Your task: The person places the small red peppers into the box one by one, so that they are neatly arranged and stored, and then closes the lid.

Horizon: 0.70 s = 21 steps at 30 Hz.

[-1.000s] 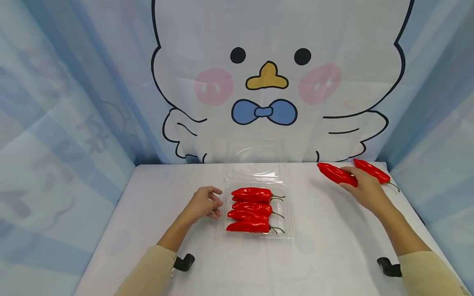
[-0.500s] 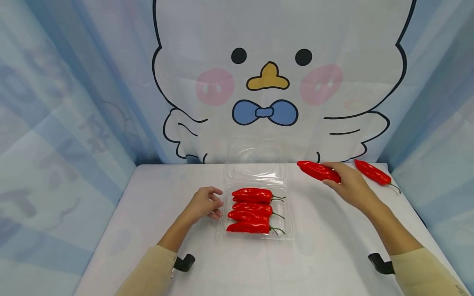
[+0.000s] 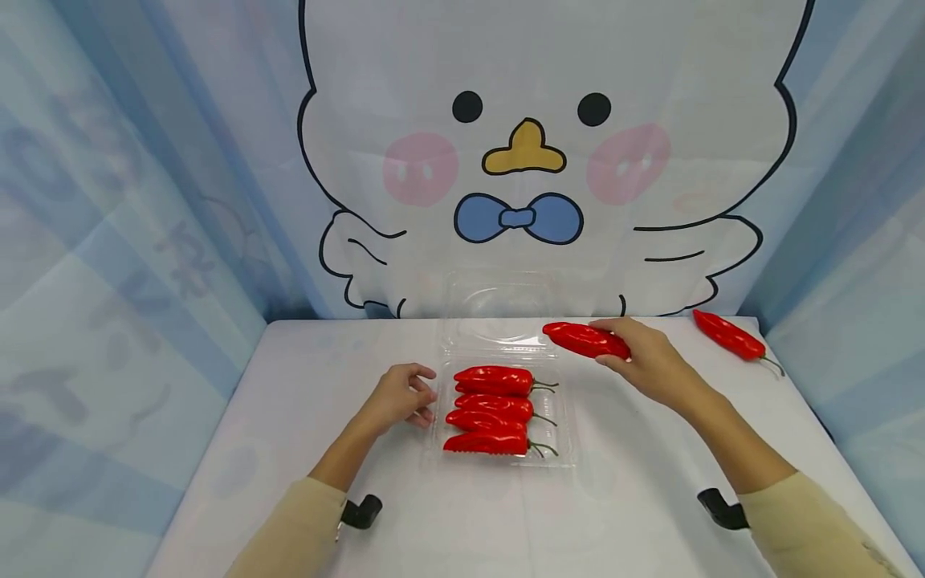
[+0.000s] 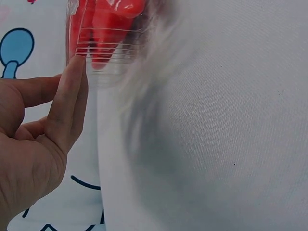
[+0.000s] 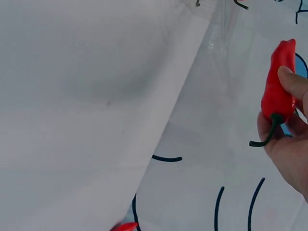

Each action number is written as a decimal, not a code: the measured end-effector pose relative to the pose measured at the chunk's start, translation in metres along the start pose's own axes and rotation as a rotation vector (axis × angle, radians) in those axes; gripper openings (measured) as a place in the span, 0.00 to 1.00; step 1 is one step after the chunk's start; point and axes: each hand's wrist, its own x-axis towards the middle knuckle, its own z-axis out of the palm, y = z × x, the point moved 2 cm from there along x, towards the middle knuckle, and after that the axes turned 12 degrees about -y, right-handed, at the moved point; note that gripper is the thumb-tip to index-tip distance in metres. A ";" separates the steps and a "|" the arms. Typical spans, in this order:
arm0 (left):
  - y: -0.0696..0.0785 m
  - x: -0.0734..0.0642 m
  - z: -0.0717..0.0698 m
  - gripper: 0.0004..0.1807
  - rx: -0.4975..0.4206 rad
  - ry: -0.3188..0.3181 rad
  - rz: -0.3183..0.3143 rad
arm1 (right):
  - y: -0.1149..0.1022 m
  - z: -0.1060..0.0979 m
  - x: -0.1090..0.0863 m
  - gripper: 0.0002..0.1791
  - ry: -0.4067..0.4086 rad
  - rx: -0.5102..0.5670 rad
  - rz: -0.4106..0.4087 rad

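Between thumb and fingers, my right hand (image 3: 645, 361) grips a red chili pepper (image 3: 584, 339), held up near the right rear of a clear plastic clamshell box (image 3: 566, 437). The right wrist view shows this pepper (image 5: 276, 86) with its curved green stem toward the palm. Inside the box several red peppers (image 3: 491, 406) lie side by side, stems to the right. My left hand (image 3: 397, 399) is at the box's left side, fingers loosely bent. In the left wrist view the fingertips of the left hand (image 4: 53, 115) touch the ribbed wall of the box (image 4: 110, 50).
One more red pepper (image 3: 730, 335) lies at the table's back right corner. The box's clear lid (image 3: 499, 309) stands open behind its base, toward the printed curtain (image 3: 520, 265). A white cloth (image 3: 621, 514) covers the table, and curtains hang on both sides.
My right hand has carried the gripped pepper leftward from the table's back right toward the box. The left hand, the box and the peppers in it have stayed put.
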 end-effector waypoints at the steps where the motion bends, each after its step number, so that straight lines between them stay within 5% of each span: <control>1: 0.000 0.000 0.000 0.21 0.000 0.001 -0.001 | -0.003 0.002 0.002 0.33 -0.008 0.002 -0.004; 21: -0.002 0.002 0.000 0.21 -0.009 0.002 0.003 | -0.049 0.044 0.021 0.32 -0.077 -0.021 -0.196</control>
